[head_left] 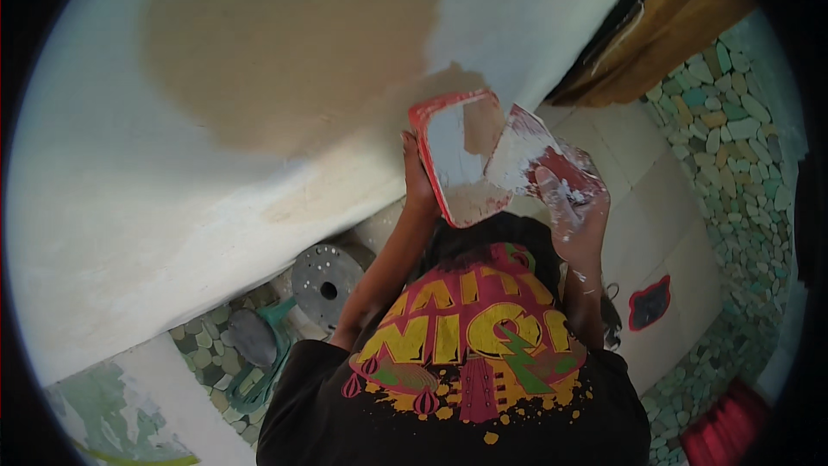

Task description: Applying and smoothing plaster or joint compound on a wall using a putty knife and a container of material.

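Note:
My left hand [418, 174] grips a red-rimmed rectangular tray [448, 101] by its left side, with its inside facing up at me. Pale putty [448, 148] lies in the tray, next to a tan area. In my right hand [576, 211] is a wide putty knife [517, 145], its blade smeared white and its reddish handle wrapped by my fingers. The blade meets or overlaps the tray's right side; whether it touches the putty I cannot tell. White putty also marks my right fingers, thumb and wrist.
A pale wall [112, 233] with a large tan patch [293, 43] rises ahead and left. Below it are a grey disc with holes [319, 272] and a green tool [274, 354]. A red-edged dark pad [650, 303] lies on tiles. Brown sheeting [664, 34] stands at far right.

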`<action>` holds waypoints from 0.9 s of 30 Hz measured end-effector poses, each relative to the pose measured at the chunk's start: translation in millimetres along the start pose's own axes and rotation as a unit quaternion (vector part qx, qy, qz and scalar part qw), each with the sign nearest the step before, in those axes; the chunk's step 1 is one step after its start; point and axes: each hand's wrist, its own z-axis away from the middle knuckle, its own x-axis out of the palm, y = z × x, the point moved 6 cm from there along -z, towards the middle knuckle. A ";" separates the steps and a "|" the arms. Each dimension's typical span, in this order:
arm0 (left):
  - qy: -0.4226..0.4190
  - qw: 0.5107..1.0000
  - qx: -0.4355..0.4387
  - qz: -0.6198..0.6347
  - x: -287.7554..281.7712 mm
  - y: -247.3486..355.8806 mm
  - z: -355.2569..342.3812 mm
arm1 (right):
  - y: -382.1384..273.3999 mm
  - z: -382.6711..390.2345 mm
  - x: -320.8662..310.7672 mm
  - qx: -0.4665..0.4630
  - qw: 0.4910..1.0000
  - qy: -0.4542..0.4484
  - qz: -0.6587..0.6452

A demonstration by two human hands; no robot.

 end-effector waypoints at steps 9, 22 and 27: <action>-0.019 0.993 0.076 -0.091 -26.7 -7.4 -9.2 | 15.6 11.8 43.3 -0.090 0.976 -0.046 0.191; 0.019 0.976 0.115 -0.185 -15.5 0.3 5.9 | 45.7 -16.4 66.9 -0.085 0.936 -0.126 0.317; 0.046 0.975 0.112 -0.189 -17.2 0.3 8.4 | 52.7 -27.0 74.8 -0.065 0.936 -0.177 0.297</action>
